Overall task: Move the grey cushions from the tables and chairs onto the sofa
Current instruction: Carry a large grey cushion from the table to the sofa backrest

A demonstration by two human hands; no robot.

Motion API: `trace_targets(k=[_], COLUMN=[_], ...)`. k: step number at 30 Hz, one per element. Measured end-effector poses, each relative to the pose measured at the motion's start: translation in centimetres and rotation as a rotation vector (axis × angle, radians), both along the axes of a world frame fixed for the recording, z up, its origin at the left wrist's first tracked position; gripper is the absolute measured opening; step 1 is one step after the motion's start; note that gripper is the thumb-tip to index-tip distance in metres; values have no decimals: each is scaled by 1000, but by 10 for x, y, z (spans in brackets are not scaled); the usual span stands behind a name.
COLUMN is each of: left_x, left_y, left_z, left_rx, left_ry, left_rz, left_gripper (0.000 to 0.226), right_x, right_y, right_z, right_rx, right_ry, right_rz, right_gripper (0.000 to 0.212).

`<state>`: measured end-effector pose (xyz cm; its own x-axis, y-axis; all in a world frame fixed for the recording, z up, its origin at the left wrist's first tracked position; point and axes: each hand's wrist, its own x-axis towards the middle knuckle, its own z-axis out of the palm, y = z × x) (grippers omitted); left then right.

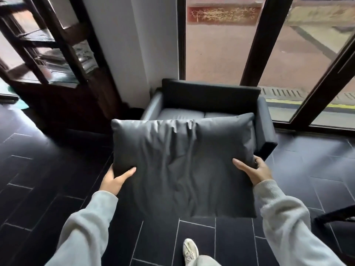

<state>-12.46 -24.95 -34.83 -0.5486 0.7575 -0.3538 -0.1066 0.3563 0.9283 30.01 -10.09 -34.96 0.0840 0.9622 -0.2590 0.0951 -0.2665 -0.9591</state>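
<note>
While we are gripping the grey cushion [184, 166] at its two sides, our left hand [115, 181] is clamping the left edge with the thumb lying across the top face and the fingers tucked out of sight beneath. Our right hand [253, 169] is doing the same on the right edge, thumb pressing the top, fingers curling round the side. Both hands are closing on the fabric, and the pale grey sleeves [284, 223] are reaching in from the bottom corners.

The cushion is hanging in the air in front of us, held roughly flat and tilting away, above the dark tiled floor [38, 169]. It is a large, soft rectangle in dark grey cloth, and deep creases are running down its middle from the far edge toward us. Its far edge is overlapping the front of the grey sofa [211, 93] in our view, hiding most of the seat; whether it is touching the seat we cannot tell.

The sofa is standing against a tall window [221, 45] with dark frames, its two seat pads showing bare in the strip that is visible behind the cushion. A white wall [124, 45] and a dark wooden cabinet [57, 73] with glass panes are closing off the left side, near the sofa's left arm. Open floor is lying to our left and right. One pale shoe [190, 252] is stepping forward below the cushion, and a dark piece of furniture [336, 217] is edging in at the right.
</note>
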Motion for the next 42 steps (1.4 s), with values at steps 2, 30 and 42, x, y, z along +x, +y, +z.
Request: trace_targets(k=[2, 30, 42], left_x=[-12, -214, -240], left_y=[40, 684, 960], left_z=[3, -85, -253], left_rx=[17, -86, -237], left_ry=[7, 5, -217], left_rz=[-4, -137, 56], left_gripper=[69, 135, 94], right_x=[-13, -181, -249], right_y=[43, 595, 866], right_z=[4, -71, -296], right_rx=[8, -115, -189], right_ry=[19, -37, -62], right_rz=[-1, -53, 45], right_gripper=[49, 76, 70])
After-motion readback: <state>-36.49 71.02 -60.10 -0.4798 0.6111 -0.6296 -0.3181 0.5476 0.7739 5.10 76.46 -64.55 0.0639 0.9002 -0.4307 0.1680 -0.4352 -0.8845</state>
